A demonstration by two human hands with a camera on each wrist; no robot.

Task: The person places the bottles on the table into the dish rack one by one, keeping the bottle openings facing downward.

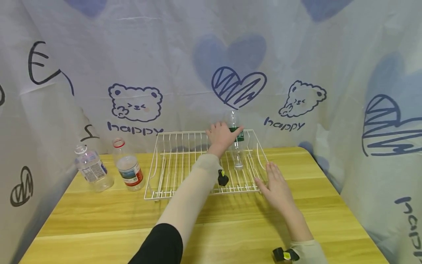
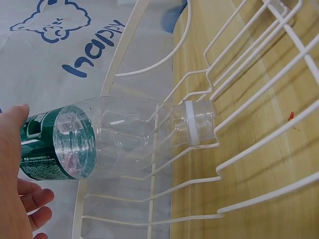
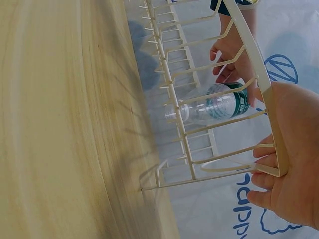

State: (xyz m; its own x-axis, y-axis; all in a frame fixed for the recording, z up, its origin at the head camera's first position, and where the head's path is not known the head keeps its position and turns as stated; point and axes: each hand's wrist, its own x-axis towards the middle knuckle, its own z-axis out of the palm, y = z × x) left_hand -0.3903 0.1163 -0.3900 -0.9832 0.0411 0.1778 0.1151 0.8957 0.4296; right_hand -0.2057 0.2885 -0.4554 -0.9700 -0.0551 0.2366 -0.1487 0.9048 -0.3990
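A clear plastic bottle (image 1: 236,152) with a green label stands upside down in the white wire dish rack (image 1: 184,192), its capless-looking neck low among the wires. My left hand (image 1: 220,137) is beside the bottle's upper end. The thumb lies against the green label (image 2: 47,144), while the other fingers hang loosely below it in the left wrist view. At the rack's right front corner, my right hand (image 1: 277,189) holds the frame, its thumb at the front and its fingers along the side. Through the wires, the right wrist view shows the bottle (image 3: 214,104) and left hand.
Two more clear bottles stand upright left of the rack: one with a red neck ring (image 1: 128,165), one with a white neck ring (image 1: 93,170). A wooden table (image 1: 230,227) carries everything. Behind it hangs a printed cloth (image 1: 184,66) with bears and hearts.
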